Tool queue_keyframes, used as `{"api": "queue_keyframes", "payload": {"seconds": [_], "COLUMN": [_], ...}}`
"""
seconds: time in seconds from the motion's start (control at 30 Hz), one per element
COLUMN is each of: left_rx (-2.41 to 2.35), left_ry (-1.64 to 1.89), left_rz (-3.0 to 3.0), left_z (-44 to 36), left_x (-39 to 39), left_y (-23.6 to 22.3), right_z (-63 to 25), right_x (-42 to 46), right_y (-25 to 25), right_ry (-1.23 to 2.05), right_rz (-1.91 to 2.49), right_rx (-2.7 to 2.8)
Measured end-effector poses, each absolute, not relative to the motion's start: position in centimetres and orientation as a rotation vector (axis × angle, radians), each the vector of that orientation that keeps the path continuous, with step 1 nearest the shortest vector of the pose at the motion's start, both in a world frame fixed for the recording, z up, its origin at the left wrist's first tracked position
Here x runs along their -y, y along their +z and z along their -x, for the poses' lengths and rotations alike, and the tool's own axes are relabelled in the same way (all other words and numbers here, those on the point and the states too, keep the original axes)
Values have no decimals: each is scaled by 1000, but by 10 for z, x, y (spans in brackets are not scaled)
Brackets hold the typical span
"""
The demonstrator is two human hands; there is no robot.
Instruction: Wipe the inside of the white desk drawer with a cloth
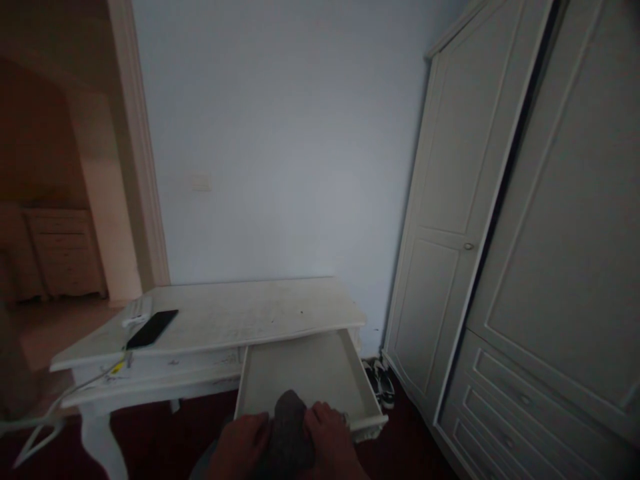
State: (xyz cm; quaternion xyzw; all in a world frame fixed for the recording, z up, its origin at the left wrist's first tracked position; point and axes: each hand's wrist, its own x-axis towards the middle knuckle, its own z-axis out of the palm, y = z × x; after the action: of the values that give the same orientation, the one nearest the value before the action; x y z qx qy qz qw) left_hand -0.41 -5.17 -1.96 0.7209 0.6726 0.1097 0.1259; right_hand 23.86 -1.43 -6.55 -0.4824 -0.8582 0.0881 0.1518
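A dark grey piece of cloth (290,427), rounded at its upper end and perhaps a sock, is held up between my two hands. My left hand (240,443) grips its left side with bent fingers. On its right side, my right hand (330,437) presses with closed fingers and wears what looks like a ring. Both hands are at the front of a pulled-out white drawer (305,373), which hangs from the white table (240,310). The lower part of the cloth runs out of view, and dim light blurs its details.
A black phone (153,329) with a cable lies on the table's left end, beside a small white box (137,310). Dark shoes (380,381) stand on the floor between the drawer and a white wardrobe (440,200). A doorway opens at the left.
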Motion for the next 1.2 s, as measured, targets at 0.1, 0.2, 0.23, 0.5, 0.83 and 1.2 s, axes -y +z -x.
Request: {"api": "queue_keyframes", "payload": {"seconds": [0.1,0.2,0.23,0.5,0.83,1.2], "left_rx": [-1970,-1979,-1982,-1905,-1584,-1616], "left_ry": [310,253,231,453,135,-16], "left_rz": [-2181,-2199,-2196,-2004,-2373,-2418], "left_z": [2,-1,-1,13,-65,-60], "left_x": [48,45,44,41,45,28], "left_y": [-29,-30,-29,-35,-14,-32], "right_z": [-274,-283,-278,-198,-284,-316], "right_x": [10,7,7,4,-4,-14], "right_y": [-64,-75,-82,-125,-52,-20], "right_ry": [199,74,27,-210,358,260], "right_rz": [1495,1541,1528,1291,1113,1638], "right_rx": [2449,2422,2421,2369,2671,2375]}}
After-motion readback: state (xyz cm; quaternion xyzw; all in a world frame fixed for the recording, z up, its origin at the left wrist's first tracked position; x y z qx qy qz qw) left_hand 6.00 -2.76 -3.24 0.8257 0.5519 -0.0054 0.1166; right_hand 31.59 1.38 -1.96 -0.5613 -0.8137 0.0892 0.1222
